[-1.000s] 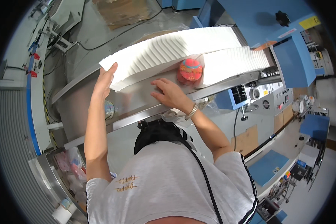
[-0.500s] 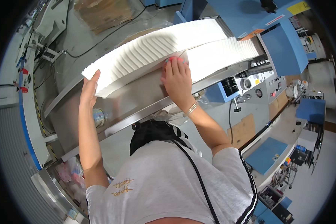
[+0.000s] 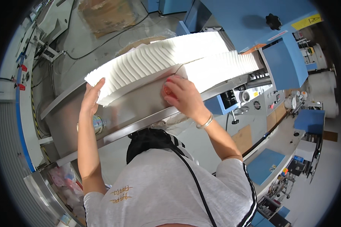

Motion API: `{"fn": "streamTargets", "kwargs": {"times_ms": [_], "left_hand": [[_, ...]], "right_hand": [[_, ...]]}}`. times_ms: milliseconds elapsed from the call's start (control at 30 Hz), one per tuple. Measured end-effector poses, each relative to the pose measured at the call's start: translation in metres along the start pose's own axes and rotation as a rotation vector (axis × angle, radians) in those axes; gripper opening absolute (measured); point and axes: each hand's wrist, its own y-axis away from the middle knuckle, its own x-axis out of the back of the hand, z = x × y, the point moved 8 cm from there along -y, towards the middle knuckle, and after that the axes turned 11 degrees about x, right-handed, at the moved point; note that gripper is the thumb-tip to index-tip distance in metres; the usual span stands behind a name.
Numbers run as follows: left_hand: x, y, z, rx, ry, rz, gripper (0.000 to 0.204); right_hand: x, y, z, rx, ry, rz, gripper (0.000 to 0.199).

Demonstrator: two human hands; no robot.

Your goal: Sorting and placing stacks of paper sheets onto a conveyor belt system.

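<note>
The left hand [image 3: 90, 99] lies open against the near end of the long white pleated paper strip [image 3: 155, 60], at about nine o'clock on the steel tabletop [image 3: 140, 109]; its grip is flat, pressing, not closed around anything. The right hand [image 3: 182, 95] has slid down from the pleats' edge half a second ago and now cups a small red object [image 3: 166, 90] at three o'clock, fingers curled over it. The strip sits closer, still feeding from the blue machine [image 3: 284, 60].

Yellow rectangular label [image 3: 306, 21] sitting on blue machine housing [image 3: 250, 22], upper right corner; red-edged white strip label [image 3: 277, 36] lying just below it.
</note>
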Motion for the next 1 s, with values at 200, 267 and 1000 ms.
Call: {"fn": "streamTargets", "kwargs": {"times_ms": [200, 267, 1000], "left_hand": [[-0.003, 0.011, 0.003, 0.018, 0.122, -0.019, 0.080], [0.005, 0.009, -0.004, 0.034, 0.208, 0.018, 0.062], [0.011, 0.018, -0.005, 0.038, 0.266, 0.027, 0.061]], "right_hand": [[0.033, -0.026, 0.105, -0.415, -0.103, 0.297, 0.023], [0.035, -0.031, 0.143, -0.497, -0.037, 0.351, 0.019], [0.014, -0.042, 0.222, -0.762, -0.078, 0.172, 0.020]]}}
